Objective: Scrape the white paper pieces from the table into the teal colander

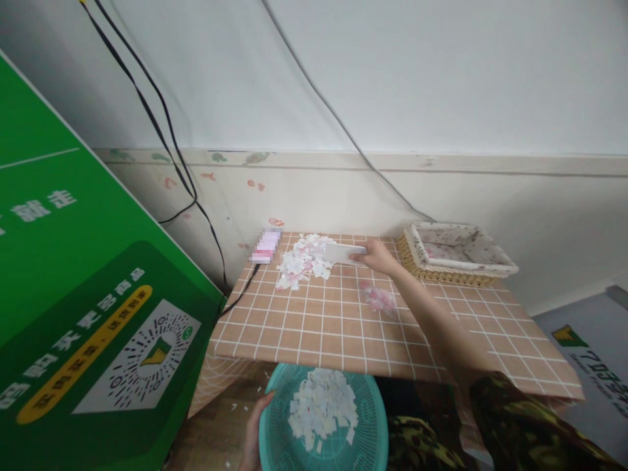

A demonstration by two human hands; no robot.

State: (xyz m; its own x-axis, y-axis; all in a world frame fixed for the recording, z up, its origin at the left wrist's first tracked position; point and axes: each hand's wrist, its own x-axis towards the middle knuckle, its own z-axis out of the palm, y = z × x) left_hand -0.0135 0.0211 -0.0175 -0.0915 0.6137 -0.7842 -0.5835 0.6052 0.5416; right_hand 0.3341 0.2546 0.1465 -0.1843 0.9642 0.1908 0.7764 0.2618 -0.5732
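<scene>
My right hand (375,256) reaches across the table and grips a flat white card (343,253). The card's far end meets a loose pile of white and pinkish paper scraps (305,258) on the checked tablecloth. Below the table's front edge, my left hand (256,428) is closed on the left rim of a teal plastic basket (375,418). Inside that basket lies a heap of small white paper pieces (324,405). Most of the left hand's fingers are hidden.
A wicker basket with a cloth lining (456,275) stands at the back right of the table (314,333). A blurred-out phone-like object (266,246) with a black cable lies at the back left. A green printed panel (98,275) rises on the left. Scraps dot the floor.
</scene>
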